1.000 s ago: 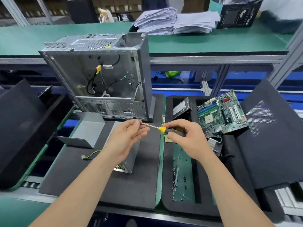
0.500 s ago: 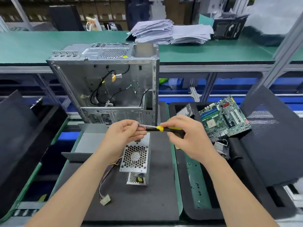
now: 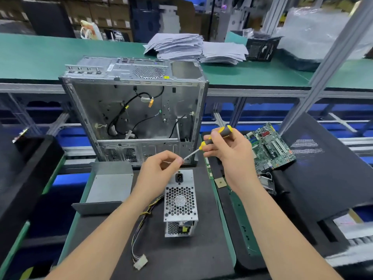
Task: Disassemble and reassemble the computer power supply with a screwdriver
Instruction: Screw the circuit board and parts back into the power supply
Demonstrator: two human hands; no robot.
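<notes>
**Q:** Where was the power supply, and how were the hands set?

**A:** The power supply (image 3: 180, 203) stood on the dark mat (image 3: 181, 259) with its fan grille facing up. It sat just below both hands and neither touched it. Its grey cover (image 3: 110, 186) lay apart to the left. The right hand (image 3: 230, 156) gripped the handle of the screwdriver (image 3: 202, 146). The left hand (image 3: 161, 168) pinched the tip of the shaft between thumb and fingertips. Whether a screw sat at the tip could not be told.

**Q:** What could go wrong from this position?

**A:** Three faults appeared likely.
1. If a screw was being seated on the tip, a loose pinch could drop it. It could then fall through the grille into the unit or roll off the mat.
2. The unit was not steadied by either hand. Downward pressure from the screwdriver could tip or slide it.
3. The wire bundle (image 3: 141, 223) trailed toward the near edge. A forearm could snag it and drag the unit.

**Q:** Any risk to nearby parts?

**A:** The circuit board (image 3: 270, 148) lay close to the right hand. A wide swing of the handle could strike it.
</notes>
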